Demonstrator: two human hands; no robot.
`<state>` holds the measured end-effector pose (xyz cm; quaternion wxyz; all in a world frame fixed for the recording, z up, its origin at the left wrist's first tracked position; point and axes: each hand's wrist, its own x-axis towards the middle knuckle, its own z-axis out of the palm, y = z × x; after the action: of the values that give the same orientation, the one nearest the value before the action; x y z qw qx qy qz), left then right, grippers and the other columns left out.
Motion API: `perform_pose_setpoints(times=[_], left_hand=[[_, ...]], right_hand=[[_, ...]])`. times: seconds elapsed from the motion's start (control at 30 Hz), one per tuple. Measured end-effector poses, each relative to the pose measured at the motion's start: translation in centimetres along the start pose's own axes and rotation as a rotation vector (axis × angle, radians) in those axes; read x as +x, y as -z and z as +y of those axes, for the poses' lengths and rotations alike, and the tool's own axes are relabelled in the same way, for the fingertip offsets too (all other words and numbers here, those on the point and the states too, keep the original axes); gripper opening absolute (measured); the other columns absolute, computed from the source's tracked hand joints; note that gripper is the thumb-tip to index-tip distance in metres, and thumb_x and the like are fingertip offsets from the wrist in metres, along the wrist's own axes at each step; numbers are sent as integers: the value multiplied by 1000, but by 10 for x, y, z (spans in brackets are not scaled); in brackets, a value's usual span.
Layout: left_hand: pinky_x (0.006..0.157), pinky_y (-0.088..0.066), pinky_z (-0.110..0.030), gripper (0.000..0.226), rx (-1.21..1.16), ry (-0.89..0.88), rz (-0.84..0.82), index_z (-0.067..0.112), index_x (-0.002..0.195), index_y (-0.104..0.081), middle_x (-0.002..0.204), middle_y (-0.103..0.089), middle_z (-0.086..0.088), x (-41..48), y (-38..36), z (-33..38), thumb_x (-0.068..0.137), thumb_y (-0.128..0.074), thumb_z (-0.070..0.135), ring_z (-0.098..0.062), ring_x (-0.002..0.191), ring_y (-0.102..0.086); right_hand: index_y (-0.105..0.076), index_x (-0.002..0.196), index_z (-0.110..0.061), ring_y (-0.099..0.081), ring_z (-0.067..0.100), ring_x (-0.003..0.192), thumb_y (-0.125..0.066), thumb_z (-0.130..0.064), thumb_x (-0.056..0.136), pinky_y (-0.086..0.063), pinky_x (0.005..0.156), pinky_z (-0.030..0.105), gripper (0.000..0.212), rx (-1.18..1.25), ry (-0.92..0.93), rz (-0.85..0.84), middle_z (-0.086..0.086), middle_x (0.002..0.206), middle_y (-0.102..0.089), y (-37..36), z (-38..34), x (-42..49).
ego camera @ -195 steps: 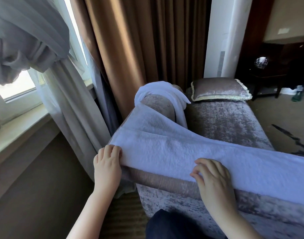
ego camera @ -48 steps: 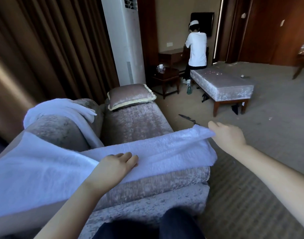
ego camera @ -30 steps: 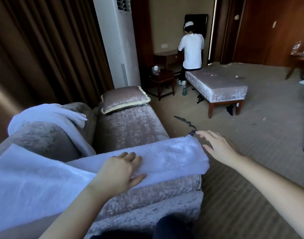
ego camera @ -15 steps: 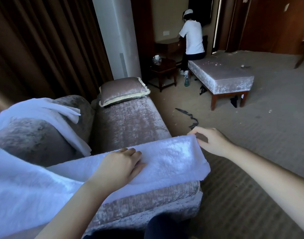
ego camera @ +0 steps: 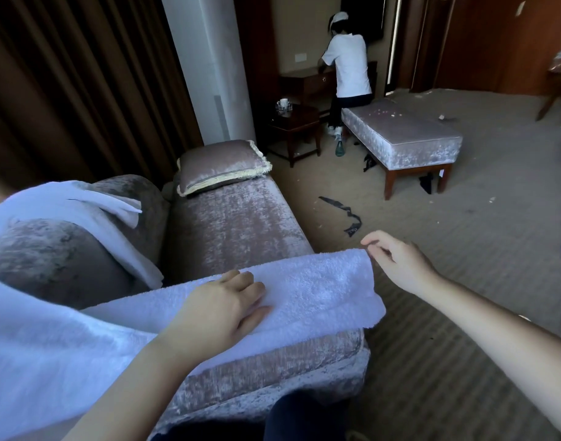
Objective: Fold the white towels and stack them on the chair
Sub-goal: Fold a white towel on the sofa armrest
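- While its fingers lie straight, the left hand (ego camera: 223,308) presses palm-down on the long white terry towel (ego camera: 320,289).
- Arm outstretched, the right hand (ego camera: 398,262) pinches its corner between fingertips.

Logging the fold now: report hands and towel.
Left hand flat on towel. Right hand pinches its far corner. Towel lies along chair front edge. Nothing blocking; second towel draped over armrest.

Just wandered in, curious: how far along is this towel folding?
Early on. No folded stack shows on the chair yet. In hand: one white towel lies along the chair's near edge, left hand pressing it flat, right hand pinching its far corner. To do: finish folding it, fold the second towel draped over the armrest, then stack both.
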<state>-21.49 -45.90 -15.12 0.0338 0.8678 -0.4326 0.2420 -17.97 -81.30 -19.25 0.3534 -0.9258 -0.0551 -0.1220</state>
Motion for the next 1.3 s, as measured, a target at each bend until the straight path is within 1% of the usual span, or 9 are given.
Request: perform_pose_setpoints(times=[0.13, 0.23, 0.37, 0.57, 0.7, 0.83, 0.97, 1.17, 1.3], left_hand=[[43, -40, -22, 29, -2, -70, -57, 23, 87, -46, 73, -50, 7, -2, -4, 13, 87, -48, 52, -13, 61, -51], [40, -37, -21, 19, 16, -79, -39, 21, 84, -51, 72, -53, 7, -1, -4, 19, 90, -45, 38, -13, 57, -54], [39, -36, -20, 23, 19, -65, -47, 20, 82, -57, 73, -56, 8, 1, -3, 27, 90, -44, 37, -11, 56, -55], [43, -44, -23, 35, -37, 18, -107, 22, 83, -60, 73, -56, 9, -17, 7, 26, 92, -41, 50, -12, 63, -57], [46, -47, -32, 40, 25, 126, -33, 17, 78, -62, 70, -57, 4, -43, 36, -8, 96, -37, 43, -19, 64, -59], [49, -47, -35, 33, 243, 225, 0, 11, 84, -65, 76, -61, -1, -87, 67, -51, 93, -38, 26, -26, 67, -58], [61, -50, -38, 33, 387, 426, 1, 11, 100, -67, 92, -64, -2, -148, 104, -91, 86, -39, 22, -30, 78, -61], [54, -51, -38, 36, 442, 711, -72, 12, 88, -67, 84, -65, -3, -250, 133, -131, 82, -39, 35, -31, 72, -63], [61, -54, -40, 41, 398, 852, -65, 14, 92, -70, 93, -68, -1, -288, 128, -134, 86, -38, 39, -28, 81, -64]], right_hand=[[-56, 108, -26, -53, 5, 52, -57, -24, 96, -42, 55, 21, 12, 287, -124, -87, 6, 63, -58, -12, -14, -12], [-51, 115, -20, -43, 2, 40, -59, -14, 94, -36, 43, 14, 23, 284, -122, -73, -1, 52, -42, -9, -19, -19], [-50, 116, -22, -45, 9, 43, -60, -23, 94, -41, 47, 27, 24, 48, -107, -117, -1, 48, -47, -9, -14, -27], [-50, 123, -24, -48, 12, 68, -59, -28, 93, -37, 55, 28, 32, -348, -116, 7, -10, 83, -51, -9, -37, -43], [-51, 127, -21, -44, 7, 75, -49, -20, 98, -34, 55, 27, 29, -359, 52, 78, -7, 114, -54, -15, -93, -40], [-58, 120, -18, -39, 1, 56, -53, -18, 98, -23, 46, 19, 23, -315, 333, 66, -6, 107, -60, -54, -149, -28], [-65, 101, -17, -51, 13, 58, -57, -18, 89, -35, 49, 24, 14, -245, 531, 84, -4, 86, -63, -107, -212, -15], [-63, 86, -20, -57, 19, 78, -34, -34, 90, -44, 57, 32, 33, -136, 677, -75, -6, 83, -61, -194, -310, -2], [-61, 102, -19, -57, 19, 94, -44, -35, 99, -43, 71, 34, 24, -136, 657, -240, -5, 98, -65, -238, -364, 17]])
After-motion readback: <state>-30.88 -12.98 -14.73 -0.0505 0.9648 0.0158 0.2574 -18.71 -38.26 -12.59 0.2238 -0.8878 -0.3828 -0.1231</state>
